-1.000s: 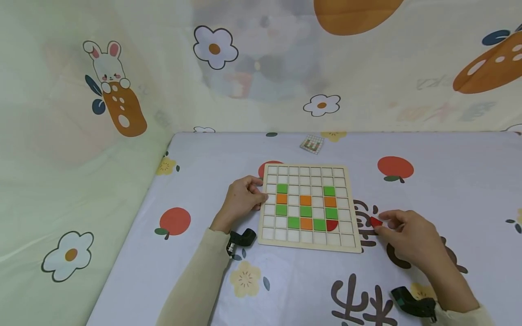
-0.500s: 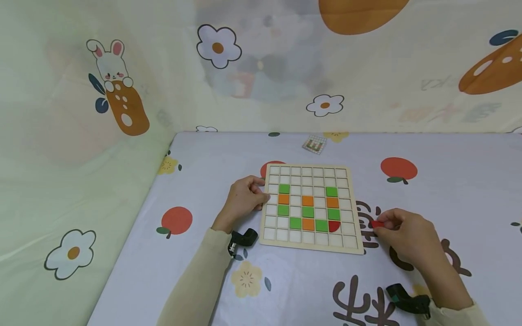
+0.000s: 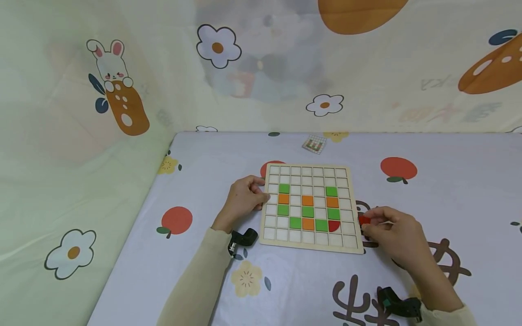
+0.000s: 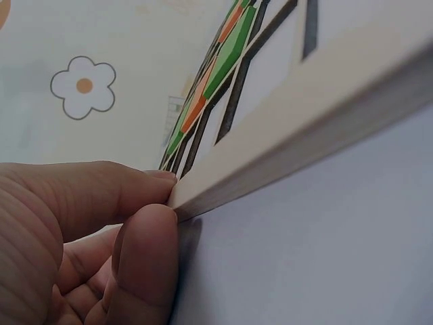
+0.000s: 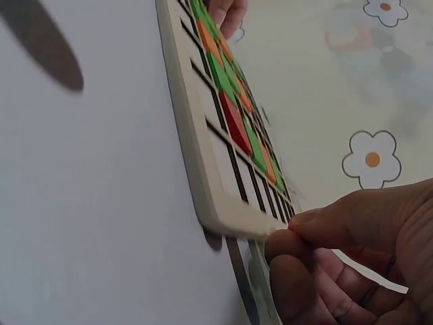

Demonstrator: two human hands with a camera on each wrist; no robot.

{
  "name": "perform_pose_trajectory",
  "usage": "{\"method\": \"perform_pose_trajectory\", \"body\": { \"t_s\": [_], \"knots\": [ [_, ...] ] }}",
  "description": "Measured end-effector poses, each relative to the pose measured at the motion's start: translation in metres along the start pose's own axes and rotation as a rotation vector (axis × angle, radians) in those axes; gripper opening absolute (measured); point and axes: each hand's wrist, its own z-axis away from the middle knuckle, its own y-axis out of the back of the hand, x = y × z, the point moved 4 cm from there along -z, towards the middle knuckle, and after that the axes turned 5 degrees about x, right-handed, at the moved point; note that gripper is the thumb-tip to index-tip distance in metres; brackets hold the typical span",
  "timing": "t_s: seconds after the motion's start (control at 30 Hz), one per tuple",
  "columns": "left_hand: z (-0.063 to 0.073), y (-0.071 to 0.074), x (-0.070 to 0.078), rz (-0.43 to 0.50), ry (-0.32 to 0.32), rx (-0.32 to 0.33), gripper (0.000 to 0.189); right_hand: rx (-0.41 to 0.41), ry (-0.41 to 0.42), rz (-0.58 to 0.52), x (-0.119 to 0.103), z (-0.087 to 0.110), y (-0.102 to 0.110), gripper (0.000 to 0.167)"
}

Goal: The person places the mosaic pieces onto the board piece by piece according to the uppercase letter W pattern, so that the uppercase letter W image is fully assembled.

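Note:
A square wooden grid board [image 3: 311,248] lies on the table, with green, orange and red tiles in several of its cells. At its left edge, my left hand [image 3: 241,199] holds the frame between thumb and fingers; the left wrist view has the fingertips right on the pale rim [image 4: 223,169]. A quarter-round red tile [image 3: 334,226] sits at the lower right of the pattern. Just off the board's right edge, my right hand [image 3: 401,233] pinches another red tile [image 3: 363,220], partly covered by the fingers. In the right wrist view those fingers [image 5: 294,244] overlap the board's corner.
A small pattern card [image 3: 314,144] with a coloured grid lies behind the board. White printed cloth covers the table [image 3: 212,181], and patterned fabric hangs behind and to the left. Each wrist wears a black camera [image 3: 244,237].
My right hand has moved left with the red tile, closer to the board's right edge. The left hand keeps its place on the board, and the tiles in the cells are the same.

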Motion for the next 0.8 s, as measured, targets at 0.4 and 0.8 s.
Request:
{"method": "perform_pose_trajectory", "body": {
  "t_s": [0.4,0.8],
  "knots": [
    [0.000,0.000,0.000,0.009,0.004,-0.002,0.031,-0.136,-0.071,-0.252,-0.014,0.000,-0.017,0.047],
    [0.001,0.000,0.001,0.023,0.001,-0.006,0.030,-0.208,-0.042,-0.288,-0.039,-0.002,-0.047,0.043]
  ]
}}
